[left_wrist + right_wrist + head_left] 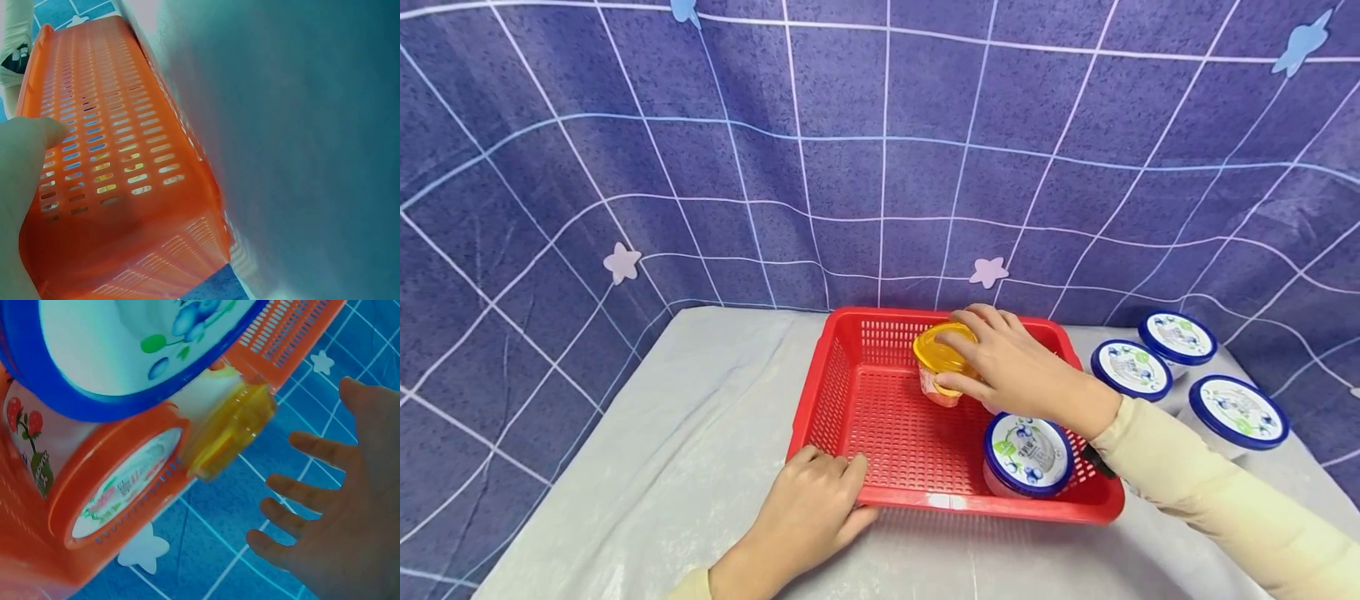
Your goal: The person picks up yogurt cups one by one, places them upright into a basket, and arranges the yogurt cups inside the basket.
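My left hand [808, 508] grips the near left rim of a red plastic basket [917, 497], its thumb [47, 132] against the outer wall in the left wrist view. Over the basket's back half reaches my right hand [1022, 367], beside a yellow-lidded container [931, 354] standing inside. In the right wrist view its fingers are spread, with a gap between them and the yellow lid [231, 434]. A blue-lidded tub [1028, 454] sits in the basket's near right corner. The right wrist view also shows a red-lidded tub [128, 481] with strawberry pictures, mostly hidden by my hand in the head view.
Right of the basket stand three more blue-lidded tubs [1131, 369] on the pale-covered table [700, 417]. A purple-blue curtain [850, 167] with a grid pattern and stars hangs behind the table and at its sides.
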Demonstrator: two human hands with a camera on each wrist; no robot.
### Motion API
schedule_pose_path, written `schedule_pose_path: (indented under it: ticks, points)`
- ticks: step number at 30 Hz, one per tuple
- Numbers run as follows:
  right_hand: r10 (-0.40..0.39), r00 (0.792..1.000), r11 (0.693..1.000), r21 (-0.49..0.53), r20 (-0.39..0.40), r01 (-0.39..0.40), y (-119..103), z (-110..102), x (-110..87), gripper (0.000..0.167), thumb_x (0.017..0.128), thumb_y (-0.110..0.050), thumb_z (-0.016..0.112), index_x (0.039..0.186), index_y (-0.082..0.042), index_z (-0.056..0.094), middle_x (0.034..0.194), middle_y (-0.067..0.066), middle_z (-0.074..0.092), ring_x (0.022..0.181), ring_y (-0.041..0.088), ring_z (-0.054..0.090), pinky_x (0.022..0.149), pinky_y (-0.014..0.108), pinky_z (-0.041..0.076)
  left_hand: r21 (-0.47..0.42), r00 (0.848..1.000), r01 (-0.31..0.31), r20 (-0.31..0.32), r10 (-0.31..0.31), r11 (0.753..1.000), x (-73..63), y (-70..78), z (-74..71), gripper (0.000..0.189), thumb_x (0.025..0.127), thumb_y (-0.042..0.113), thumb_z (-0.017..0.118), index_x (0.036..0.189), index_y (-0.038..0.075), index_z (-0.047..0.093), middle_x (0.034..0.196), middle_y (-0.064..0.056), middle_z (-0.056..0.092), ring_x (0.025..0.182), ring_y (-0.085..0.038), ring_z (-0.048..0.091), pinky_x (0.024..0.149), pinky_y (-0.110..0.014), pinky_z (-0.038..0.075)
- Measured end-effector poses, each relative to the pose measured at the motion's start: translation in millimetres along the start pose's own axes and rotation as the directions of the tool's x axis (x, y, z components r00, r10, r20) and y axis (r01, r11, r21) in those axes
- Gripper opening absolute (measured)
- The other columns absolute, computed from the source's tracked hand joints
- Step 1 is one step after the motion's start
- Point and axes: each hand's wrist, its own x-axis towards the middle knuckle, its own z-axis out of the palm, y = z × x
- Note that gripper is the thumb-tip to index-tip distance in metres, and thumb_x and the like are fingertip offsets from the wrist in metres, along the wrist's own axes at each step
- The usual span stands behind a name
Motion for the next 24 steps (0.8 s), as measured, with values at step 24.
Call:
schedule_pose_path:
  ticks: [24]
  points:
    - [0.102,0.995,0.995,-0.001,-0.006,-0.102,-3.0,-21.7,-51.0,0.062,0.093,-0.054,0.059,0.139,-0.012,0.056,0.138,0.017,0.051,0.132,0.037,0.04,0.106,0.062,0.029,-0.041,1.0,0.01,-0.029,-0.011,0.999,2.6,0.4,0.7,0.048,0.069,0.05,0.078,0.079,0.011,0.051,0.056,0.002,0.047,0.05,-0.02,0.055,0.064,-0.036,0.043]
